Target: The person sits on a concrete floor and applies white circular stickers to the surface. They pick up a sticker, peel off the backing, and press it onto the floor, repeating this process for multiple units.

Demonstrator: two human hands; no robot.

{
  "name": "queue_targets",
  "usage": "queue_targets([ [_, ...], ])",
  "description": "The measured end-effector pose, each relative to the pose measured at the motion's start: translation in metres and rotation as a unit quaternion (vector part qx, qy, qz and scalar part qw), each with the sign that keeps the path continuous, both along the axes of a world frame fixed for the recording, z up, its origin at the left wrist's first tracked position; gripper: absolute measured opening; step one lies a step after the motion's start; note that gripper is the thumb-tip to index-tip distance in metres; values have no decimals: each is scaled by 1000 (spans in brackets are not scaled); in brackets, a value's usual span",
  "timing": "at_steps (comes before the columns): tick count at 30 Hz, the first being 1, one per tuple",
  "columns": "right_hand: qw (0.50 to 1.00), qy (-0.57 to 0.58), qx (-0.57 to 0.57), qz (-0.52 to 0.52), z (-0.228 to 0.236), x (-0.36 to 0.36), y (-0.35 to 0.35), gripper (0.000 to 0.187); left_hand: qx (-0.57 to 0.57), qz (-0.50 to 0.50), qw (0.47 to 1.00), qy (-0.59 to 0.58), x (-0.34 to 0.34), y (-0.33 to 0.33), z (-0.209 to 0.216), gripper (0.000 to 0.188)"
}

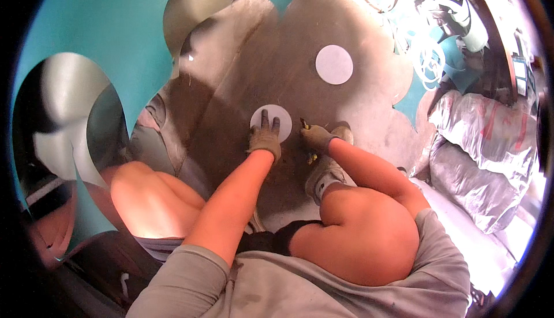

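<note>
**Grey metal disc under a gloved palm**

Grey is the colour of almost everything here: the floor, the gloves, and the small flat round metal disc (271, 117) that lies on the dark, scuffed metal sheet (277, 58) in front of the crouching person. The left hand (265, 138), in a worn grey work glove, rests flat on the near edge of this disc, fingers spread wide and pointing away from the body, pressing down rather than gripping. The right hand (317, 137), gloved the same way, sits just beside the disc on its right, fingers curled around a small yellowish tool (304, 124) whose tip shows above the knuckles; what kind of tool it is cannot be told. A grey shoe (326, 171) stands on the sheet right under that hand.

A second pale round disc (334, 64) lies farther off on the same sheet, well apart from the first, up and to the right. To the left rises a large teal-coated sheet (109, 23) with big circular holes cut out of it, its bare metal showing shiny at the cut edges. At the upper right lies a tangle of teal and white offcut strips (438, 35), and below them crumpled silvery plastic-wrapped bundles (485, 150) near the wall.
</note>
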State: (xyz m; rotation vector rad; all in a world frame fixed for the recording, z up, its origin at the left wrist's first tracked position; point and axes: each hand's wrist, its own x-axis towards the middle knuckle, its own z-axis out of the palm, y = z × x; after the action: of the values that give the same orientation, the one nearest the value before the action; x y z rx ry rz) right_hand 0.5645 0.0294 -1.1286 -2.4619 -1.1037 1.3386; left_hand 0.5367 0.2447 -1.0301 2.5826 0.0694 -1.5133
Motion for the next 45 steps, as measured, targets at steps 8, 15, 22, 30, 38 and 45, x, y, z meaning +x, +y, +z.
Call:
queue_targets([
  [8,840,3,61,-540,50,70,-24,56,5,111,987,-114,3,-10,-33,117],
  [15,781,-180,-21,-598,45,163,-54,103,131,31,979,-153,17,-33,-23,132],
  [22,738,-170,-53,-650,35,174,-42,98,156,71,978,-118,31,-21,-20,118],
  [30,661,100,268,-693,74,168,-68,67,-346,497,774,187,73,72,18,59],
  [38,677,41,306,-668,130,193,-57,44,-461,559,686,62,170,85,74,30],
  [45,595,10,395,-700,272,176,-84,16,-305,-169,715,-606,190,14,342,28],
])
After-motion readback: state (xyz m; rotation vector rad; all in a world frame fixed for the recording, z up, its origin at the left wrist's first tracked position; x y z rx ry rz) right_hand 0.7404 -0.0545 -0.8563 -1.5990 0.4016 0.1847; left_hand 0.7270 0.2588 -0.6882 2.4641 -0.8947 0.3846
